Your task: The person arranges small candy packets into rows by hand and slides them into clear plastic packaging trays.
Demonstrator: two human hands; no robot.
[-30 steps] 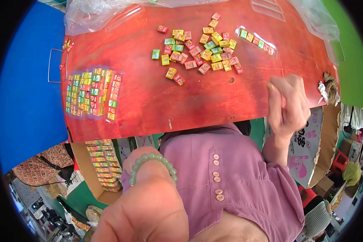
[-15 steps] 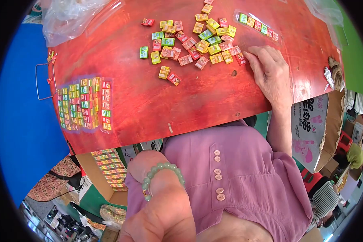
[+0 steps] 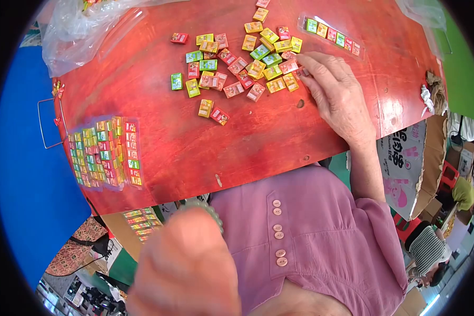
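On the table, right fingers pinch one box near six trayed boxes; left fingers unclear.

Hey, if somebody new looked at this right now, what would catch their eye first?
Probably the scattered small red, yellow and green boxes at the upper middle of the red table, with the right hand's fingertips at their right edge. Next, perhaps, the blurred left hand looming large at the lower left, close to the camera, and the neat rows of similar boxes on the table's left side.
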